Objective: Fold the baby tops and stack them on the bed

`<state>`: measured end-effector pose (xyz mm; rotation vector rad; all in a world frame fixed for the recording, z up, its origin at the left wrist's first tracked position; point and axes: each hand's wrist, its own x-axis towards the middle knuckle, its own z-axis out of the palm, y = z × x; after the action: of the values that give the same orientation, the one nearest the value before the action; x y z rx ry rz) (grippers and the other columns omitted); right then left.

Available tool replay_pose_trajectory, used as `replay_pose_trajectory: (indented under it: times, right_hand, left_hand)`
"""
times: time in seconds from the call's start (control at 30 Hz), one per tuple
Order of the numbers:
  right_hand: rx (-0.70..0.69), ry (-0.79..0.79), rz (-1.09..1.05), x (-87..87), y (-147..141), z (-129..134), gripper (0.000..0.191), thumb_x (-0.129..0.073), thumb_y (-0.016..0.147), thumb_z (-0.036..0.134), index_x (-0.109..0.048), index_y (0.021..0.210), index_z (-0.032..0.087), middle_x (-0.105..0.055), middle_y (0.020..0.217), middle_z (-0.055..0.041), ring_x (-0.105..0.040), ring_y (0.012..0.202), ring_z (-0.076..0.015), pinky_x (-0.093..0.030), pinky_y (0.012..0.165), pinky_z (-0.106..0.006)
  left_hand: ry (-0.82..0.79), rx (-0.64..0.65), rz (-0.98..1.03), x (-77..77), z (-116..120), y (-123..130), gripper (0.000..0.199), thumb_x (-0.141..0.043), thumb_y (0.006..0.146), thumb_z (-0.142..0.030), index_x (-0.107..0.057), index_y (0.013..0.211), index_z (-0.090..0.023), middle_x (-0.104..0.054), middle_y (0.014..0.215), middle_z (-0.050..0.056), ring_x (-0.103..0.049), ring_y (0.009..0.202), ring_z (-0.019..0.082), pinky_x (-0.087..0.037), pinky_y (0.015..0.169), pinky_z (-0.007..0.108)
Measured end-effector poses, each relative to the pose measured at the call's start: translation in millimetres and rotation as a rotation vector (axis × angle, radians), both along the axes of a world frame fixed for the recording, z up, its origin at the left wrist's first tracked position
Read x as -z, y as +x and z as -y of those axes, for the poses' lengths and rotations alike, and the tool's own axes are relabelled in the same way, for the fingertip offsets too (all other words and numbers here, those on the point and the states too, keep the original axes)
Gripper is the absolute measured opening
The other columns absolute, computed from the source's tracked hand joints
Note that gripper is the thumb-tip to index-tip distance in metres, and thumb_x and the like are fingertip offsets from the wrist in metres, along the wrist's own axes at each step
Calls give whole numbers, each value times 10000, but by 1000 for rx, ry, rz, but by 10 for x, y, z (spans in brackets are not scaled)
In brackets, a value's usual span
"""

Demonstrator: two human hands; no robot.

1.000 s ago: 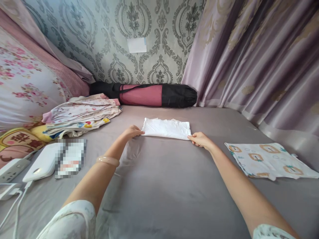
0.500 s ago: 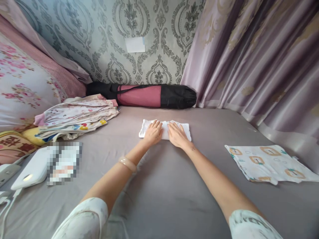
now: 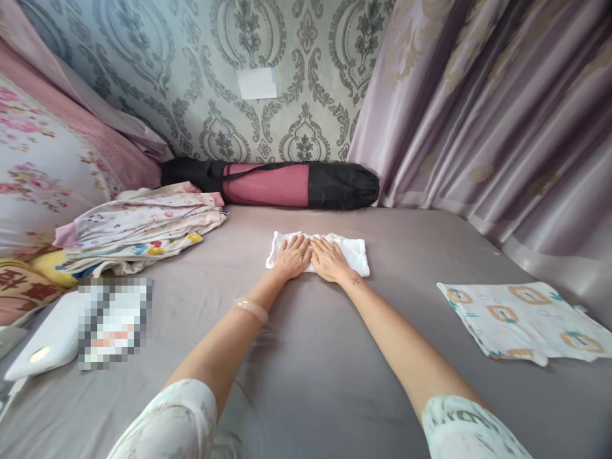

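A white folded cloth (image 3: 354, 253) lies flat on the grey bed sheet (image 3: 329, 357), in the middle of the view. My left hand (image 3: 292, 256) rests palm down on its left half, fingers stretched forward. Close beside it, my right hand (image 3: 329, 257) lies flat near the cloth's middle, its fingers also extended. The two hands almost touch at their inner edges. Both hands cover part of the cloth, so its centre is hidden.
A cloth with orange animal prints (image 3: 521, 319) lies at the right. Piled patterned clothes (image 3: 143, 223) are at the left, beyond a white device (image 3: 55, 335) with a cable. A black and pink rolled bag (image 3: 268, 185) lies along the wall; curtains (image 3: 444, 108) hang right.
My right hand has slid left across the cloth, toward my left hand. My left hand has shifted only slightly. The camera view has moved a little.
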<state>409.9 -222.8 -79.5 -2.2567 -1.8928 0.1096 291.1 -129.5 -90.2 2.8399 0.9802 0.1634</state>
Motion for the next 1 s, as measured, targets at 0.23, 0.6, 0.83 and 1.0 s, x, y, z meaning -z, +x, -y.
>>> replay_pose_trajectory:
  times: [0.23,0.6,0.83,1.0]
  right_hand:
    - [51,51,5,84,86,6,574,-213,999,338,-334,1510,107,-291,1581,-80,-205,1467,-213,-124,1194,-409]
    - [161,10,15,120,251,87,621,-222,1007,416,-281,1521,72,-247,1592,-136,-191,1471,-229,-140,1185,-384]
    - [222,-40,48,111,413,204,636,-186,1013,419,-298,1507,34,-265,1582,-149,-200,1469,-244,-118,1195,-405]
    - [183,-57,19,122,595,328,610,-168,1009,382,-290,1519,71,-233,1598,-110,-157,1481,-222,-118,1200,-413]
  left_hand:
    - [27,-41,37,78,-47,0,572,-243,998,-462,-340,1497,-199,-294,1582,85,-245,1459,288,-210,1173,484]
    - [3,-151,30,92,-192,-135,635,-202,994,-479,-346,1478,-93,-322,1555,173,-238,1461,290,-198,1178,472]
    - [-56,-152,20,77,-299,-351,664,-210,989,-499,-308,1497,-82,-243,1587,158,-177,1478,280,-204,1183,423]
    - [-57,-110,22,126,-371,-458,686,-212,984,-512,-268,1513,-78,-209,1596,158,-159,1483,259,-178,1190,394]
